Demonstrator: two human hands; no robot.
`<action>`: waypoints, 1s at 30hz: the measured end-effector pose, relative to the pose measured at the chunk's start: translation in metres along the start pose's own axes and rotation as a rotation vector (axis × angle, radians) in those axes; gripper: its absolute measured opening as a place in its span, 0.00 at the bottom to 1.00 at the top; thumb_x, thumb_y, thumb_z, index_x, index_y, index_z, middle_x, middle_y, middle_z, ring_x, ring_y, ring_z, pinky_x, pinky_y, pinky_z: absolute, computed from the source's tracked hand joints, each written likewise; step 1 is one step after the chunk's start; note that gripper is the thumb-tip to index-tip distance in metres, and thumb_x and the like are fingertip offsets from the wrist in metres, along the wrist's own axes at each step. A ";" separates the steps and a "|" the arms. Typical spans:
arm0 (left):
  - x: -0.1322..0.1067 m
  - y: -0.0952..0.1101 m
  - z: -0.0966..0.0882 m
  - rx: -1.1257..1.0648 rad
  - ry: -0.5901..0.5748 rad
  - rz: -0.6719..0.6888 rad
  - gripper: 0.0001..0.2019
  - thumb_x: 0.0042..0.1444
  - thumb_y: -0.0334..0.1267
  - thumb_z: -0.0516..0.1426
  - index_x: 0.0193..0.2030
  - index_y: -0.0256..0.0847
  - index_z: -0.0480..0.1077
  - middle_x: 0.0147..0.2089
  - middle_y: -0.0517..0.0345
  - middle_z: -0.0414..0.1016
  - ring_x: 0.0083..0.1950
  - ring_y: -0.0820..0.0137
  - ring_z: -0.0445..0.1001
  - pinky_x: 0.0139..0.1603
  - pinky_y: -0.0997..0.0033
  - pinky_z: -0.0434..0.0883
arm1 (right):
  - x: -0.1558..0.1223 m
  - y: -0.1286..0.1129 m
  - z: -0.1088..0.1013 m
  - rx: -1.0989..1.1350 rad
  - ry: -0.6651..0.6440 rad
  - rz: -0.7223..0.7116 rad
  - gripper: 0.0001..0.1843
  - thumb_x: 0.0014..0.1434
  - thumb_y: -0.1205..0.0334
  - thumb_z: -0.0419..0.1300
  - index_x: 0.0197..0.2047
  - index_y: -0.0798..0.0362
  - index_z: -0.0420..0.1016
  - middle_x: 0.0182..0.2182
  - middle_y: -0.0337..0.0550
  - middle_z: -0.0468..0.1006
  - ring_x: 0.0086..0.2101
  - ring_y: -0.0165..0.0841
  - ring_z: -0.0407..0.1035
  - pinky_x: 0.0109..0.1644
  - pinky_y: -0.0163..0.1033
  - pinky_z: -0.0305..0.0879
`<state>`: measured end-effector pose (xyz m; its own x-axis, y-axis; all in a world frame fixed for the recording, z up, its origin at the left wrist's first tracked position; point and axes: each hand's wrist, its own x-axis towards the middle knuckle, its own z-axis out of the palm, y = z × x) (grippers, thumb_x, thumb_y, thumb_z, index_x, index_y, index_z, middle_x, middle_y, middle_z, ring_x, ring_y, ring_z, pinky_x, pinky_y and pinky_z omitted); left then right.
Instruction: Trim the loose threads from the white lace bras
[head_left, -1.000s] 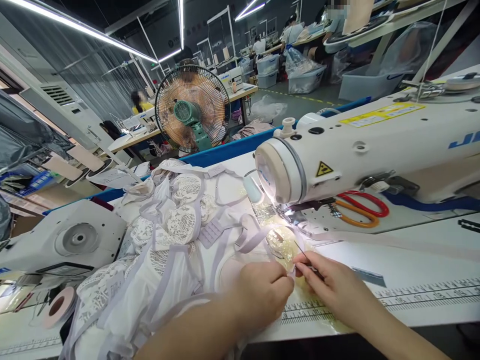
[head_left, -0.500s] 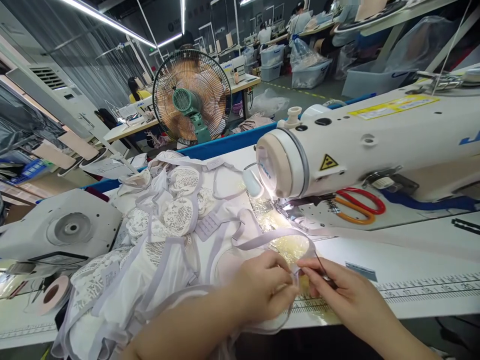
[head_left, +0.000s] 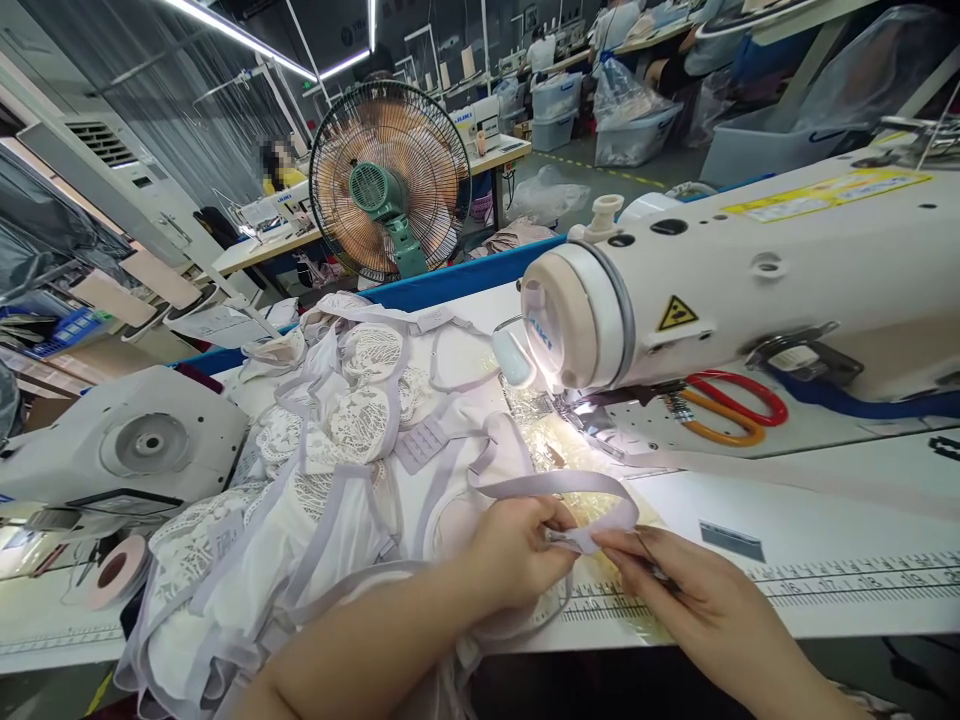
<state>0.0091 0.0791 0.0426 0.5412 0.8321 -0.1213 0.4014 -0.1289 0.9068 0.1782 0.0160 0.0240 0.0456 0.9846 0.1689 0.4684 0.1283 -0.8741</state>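
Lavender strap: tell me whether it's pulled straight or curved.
Curved: the lavender strap arcs outward, then bends back beside the right hand toward the left hand.

Can't see lavender strap [head_left: 555, 484] where pinched inside left hand [head_left: 517, 555], lower center. Can't identify thin dark tool [head_left: 663, 577], lower right, mostly buried in right hand [head_left: 712, 600]. Can't read tag [head_left: 421, 446], left of center. Can't see sewing machine [head_left: 720, 290] beyond right edge.

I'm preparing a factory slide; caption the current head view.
Left hand and right hand hold a lavender strap before a sewing machine, beside heaped lace bras.
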 end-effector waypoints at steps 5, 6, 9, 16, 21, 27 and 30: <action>-0.002 0.015 -0.004 -0.163 -0.091 -0.152 0.09 0.41 0.31 0.60 0.31 0.38 0.65 0.23 0.67 0.60 0.24 0.78 0.58 0.27 0.76 0.59 | -0.002 0.002 0.001 -0.014 0.025 -0.009 0.11 0.56 0.57 0.54 0.37 0.44 0.77 0.32 0.39 0.80 0.33 0.35 0.74 0.36 0.38 0.69; -0.002 0.016 -0.005 -0.206 -0.104 -0.189 0.09 0.41 0.32 0.60 0.31 0.38 0.65 0.22 0.68 0.59 0.23 0.78 0.57 0.26 0.76 0.58 | -0.002 0.002 0.001 -0.024 0.031 -0.012 0.11 0.56 0.57 0.54 0.38 0.44 0.77 0.31 0.39 0.80 0.33 0.35 0.74 0.36 0.38 0.69; -0.002 0.013 -0.004 -0.385 -0.121 -0.252 0.10 0.41 0.35 0.62 0.30 0.37 0.65 0.22 0.67 0.61 0.22 0.79 0.58 0.26 0.76 0.58 | -0.002 0.002 0.001 -0.057 0.005 -0.061 0.10 0.56 0.57 0.54 0.38 0.43 0.76 0.30 0.39 0.80 0.32 0.35 0.74 0.36 0.38 0.70; 0.000 0.004 -0.003 -0.625 -0.128 -0.294 0.23 0.32 0.47 0.68 0.31 0.35 0.67 0.24 0.64 0.66 0.25 0.79 0.62 0.30 0.75 0.60 | -0.002 0.003 0.010 -0.082 0.091 -0.183 0.10 0.59 0.61 0.52 0.40 0.43 0.74 0.31 0.40 0.79 0.31 0.33 0.73 0.33 0.37 0.68; -0.001 0.004 -0.002 -0.570 -0.074 -0.302 0.18 0.36 0.45 0.66 0.28 0.35 0.67 0.23 0.62 0.66 0.24 0.78 0.61 0.28 0.75 0.59 | -0.002 0.001 0.013 -0.091 0.099 -0.222 0.11 0.59 0.62 0.53 0.41 0.44 0.75 0.30 0.40 0.78 0.30 0.32 0.72 0.33 0.36 0.67; 0.001 0.001 -0.004 -0.226 -0.013 -0.119 0.03 0.42 0.31 0.57 0.26 0.36 0.66 0.22 0.64 0.61 0.25 0.77 0.58 0.26 0.76 0.56 | 0.008 0.000 -0.006 -0.088 0.012 -0.082 0.11 0.59 0.55 0.51 0.38 0.45 0.75 0.36 0.42 0.78 0.36 0.35 0.73 0.36 0.36 0.69; 0.004 -0.001 -0.006 -0.188 0.040 -0.033 0.03 0.41 0.29 0.56 0.24 0.37 0.64 0.25 0.62 0.63 0.28 0.75 0.60 0.29 0.75 0.58 | 0.019 0.013 -0.037 -0.200 -0.077 0.004 0.16 0.58 0.47 0.51 0.35 0.46 0.74 0.35 0.43 0.78 0.36 0.37 0.73 0.33 0.36 0.70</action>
<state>0.0065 0.0853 0.0431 0.4991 0.8552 -0.1396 0.2716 -0.0013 0.9624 0.2177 0.0318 0.0322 -0.0160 0.9922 0.1234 0.6344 0.1055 -0.7658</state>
